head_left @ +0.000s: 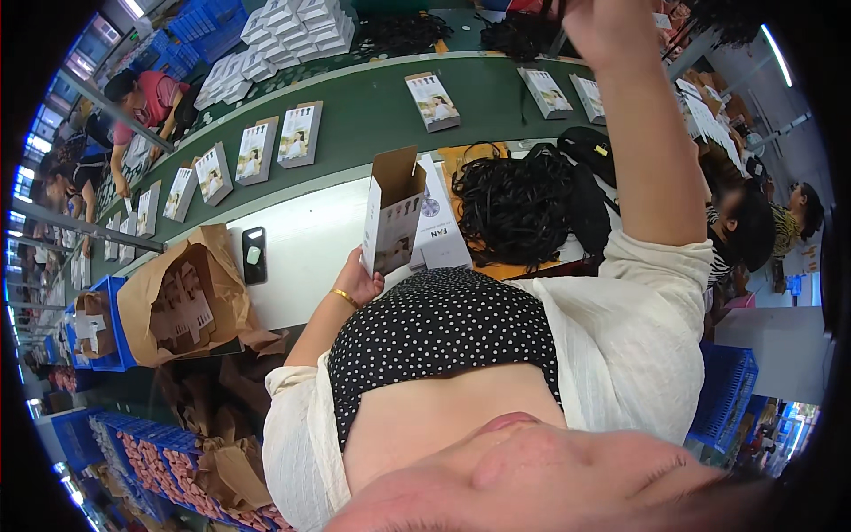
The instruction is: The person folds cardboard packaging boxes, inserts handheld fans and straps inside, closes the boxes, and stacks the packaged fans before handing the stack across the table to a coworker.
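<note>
My left hand (359, 281), with a gold bracelet at the wrist, grips the lower side of a small printed carton (396, 222). Its brown top flap stands up, and the top end is open. Beside it lies a white fan box (441, 232), partly covered by the carton. My right hand (605, 31) reaches far out to the upper edge of the picture, near a dark heap of black straps (519, 34). Its fingers are mostly cut off there. On the bench close by is a tangled pile of black cords (514, 204).
Several printed cartons (300, 135) stand along the green conveyor (363, 106). White boxes (297, 31) are stacked behind it. At left are a phone (254, 257), a brown paper bag (226, 293) of flat cartons and a blue crate (111, 306). Other people work at both sides.
</note>
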A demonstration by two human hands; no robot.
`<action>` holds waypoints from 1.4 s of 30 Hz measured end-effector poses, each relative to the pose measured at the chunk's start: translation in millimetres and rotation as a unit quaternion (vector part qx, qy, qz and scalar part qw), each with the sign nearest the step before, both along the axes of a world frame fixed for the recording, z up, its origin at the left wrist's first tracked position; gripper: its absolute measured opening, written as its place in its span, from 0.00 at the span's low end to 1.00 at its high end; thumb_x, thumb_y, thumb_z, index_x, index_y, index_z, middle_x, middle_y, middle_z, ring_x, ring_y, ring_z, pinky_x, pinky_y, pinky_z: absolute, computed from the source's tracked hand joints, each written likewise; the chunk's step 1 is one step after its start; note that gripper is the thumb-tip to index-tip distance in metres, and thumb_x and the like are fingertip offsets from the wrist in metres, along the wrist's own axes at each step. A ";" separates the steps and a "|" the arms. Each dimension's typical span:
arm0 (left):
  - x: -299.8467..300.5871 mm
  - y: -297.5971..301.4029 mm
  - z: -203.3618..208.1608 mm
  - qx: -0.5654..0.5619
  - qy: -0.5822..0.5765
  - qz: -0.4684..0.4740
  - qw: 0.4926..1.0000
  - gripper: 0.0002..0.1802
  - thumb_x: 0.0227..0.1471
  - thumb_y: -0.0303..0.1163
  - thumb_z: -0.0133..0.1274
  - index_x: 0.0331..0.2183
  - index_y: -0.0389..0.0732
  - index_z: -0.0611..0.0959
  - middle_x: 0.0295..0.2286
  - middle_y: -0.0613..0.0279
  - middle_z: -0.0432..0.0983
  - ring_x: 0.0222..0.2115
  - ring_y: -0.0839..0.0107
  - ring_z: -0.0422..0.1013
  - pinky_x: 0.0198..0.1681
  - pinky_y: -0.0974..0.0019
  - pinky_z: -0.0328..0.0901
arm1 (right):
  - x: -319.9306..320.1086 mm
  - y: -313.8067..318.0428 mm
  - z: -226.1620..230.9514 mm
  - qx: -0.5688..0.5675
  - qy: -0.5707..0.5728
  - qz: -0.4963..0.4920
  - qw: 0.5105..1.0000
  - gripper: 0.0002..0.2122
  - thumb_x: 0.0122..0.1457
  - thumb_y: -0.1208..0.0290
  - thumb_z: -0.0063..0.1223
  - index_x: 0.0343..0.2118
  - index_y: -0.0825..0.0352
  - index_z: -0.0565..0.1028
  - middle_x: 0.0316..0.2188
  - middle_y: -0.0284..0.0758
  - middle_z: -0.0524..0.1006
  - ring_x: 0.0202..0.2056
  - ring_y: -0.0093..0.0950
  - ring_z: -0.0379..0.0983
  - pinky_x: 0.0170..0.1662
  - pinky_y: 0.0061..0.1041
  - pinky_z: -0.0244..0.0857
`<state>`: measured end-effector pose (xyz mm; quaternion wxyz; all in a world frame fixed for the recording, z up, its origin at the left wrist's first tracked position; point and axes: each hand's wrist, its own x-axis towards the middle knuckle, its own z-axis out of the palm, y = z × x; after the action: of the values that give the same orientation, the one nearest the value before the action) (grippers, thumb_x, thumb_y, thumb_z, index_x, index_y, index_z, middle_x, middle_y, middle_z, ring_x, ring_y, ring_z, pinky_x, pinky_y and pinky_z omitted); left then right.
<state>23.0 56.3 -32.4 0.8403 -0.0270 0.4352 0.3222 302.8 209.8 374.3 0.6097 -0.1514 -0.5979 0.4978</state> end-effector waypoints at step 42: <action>158.0 104.4 69.2 0.582 0.336 -0.211 0.711 0.16 0.55 0.38 0.41 0.40 0.41 0.77 0.30 0.66 0.77 0.28 0.76 0.68 0.36 0.73 0.62 | -30.5 -44.0 1.5 -0.158 0.141 0.030 0.977 0.08 0.56 0.75 0.34 0.25 0.70 0.67 0.22 0.33 0.66 0.21 0.21 0.58 0.28 0.21 0.54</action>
<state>181.0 160.7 36.8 0.5346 0.6692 0.4095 0.3141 272.3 165.8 375.8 0.6413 -0.1558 -0.4240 0.6202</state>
